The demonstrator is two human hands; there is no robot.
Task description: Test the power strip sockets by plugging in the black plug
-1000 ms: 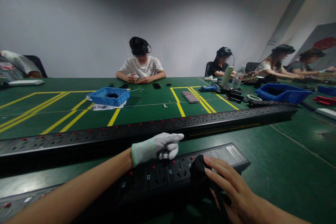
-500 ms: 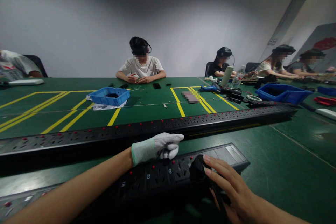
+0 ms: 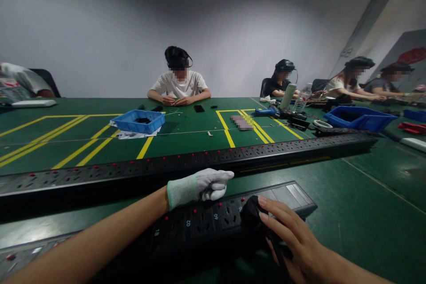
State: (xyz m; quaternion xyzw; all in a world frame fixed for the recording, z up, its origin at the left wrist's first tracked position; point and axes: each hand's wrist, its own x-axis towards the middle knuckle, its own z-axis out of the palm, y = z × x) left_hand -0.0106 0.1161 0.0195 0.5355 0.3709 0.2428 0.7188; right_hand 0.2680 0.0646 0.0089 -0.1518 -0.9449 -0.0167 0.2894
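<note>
My right hand (image 3: 296, 230), bare, grips a black plug (image 3: 252, 210) that sits on the socket face near the right end of the close power strip (image 3: 229, 217). The plug's dark cord runs down under my palm. My left hand (image 3: 213, 184), in a whitish glove with a green-edged cuff, rests over the far edge of the same strip. Its index finger points right and the others are curled, with nothing visible in them. Red dots and printed numbers mark the row of sockets. My left forearm covers part of the strip.
A second long black power strip (image 3: 199, 159) lies across the green table (image 3: 366, 213). Beyond it stand a blue tray (image 3: 140, 126), a blue bin (image 3: 361, 120), a clear bottle (image 3: 302, 99) and a phone (image 3: 199, 108). Several people sit around the far side.
Almost nothing differs: both my hands and the plug stay where they were. Across the table, a person's hands have shifted slightly.
</note>
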